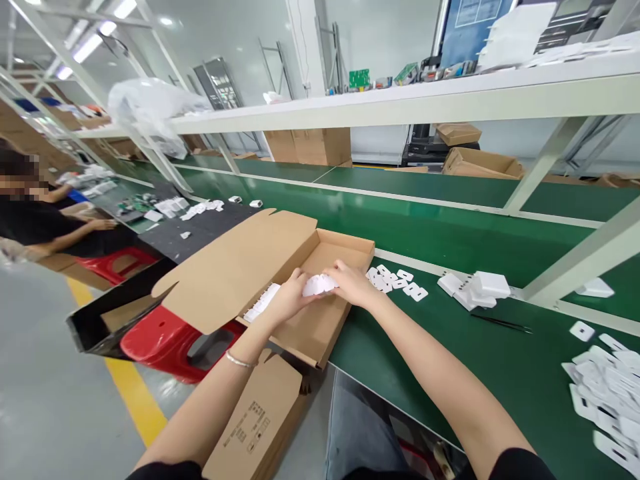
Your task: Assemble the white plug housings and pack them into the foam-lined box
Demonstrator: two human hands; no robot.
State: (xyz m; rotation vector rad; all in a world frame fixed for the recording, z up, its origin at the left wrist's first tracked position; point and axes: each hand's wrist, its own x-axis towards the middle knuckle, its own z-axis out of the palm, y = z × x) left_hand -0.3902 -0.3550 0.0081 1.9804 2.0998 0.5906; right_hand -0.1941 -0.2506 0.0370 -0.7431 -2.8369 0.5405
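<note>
Between my two hands is a short row of white plastic pieces (pixel 320 285), held above an open cardboard box (pixel 305 329). My left hand (pixel 290 297) closes on the row's left end, and my right hand (pixel 351 283) grips its right end. Another row of white pieces (pixel 261 302) lies along the box's left inner side, partly hidden by my left hand. The box's lid (pixel 240 267) is folded back to the left. Just right of the box, small flat white plates (pixel 395 280) with square holes are scattered on the green bench.
White housings (pixel 475 289) and black tweezers (pixel 501 325) lie to the right, before a larger pile of white plates (pixel 607 387). A shelf post (pixel 545 213) rises there. Below left are a red stool (pixel 160 340) and a closed carton (pixel 255 420). A co-worker (pixel 35 220) sits far left.
</note>
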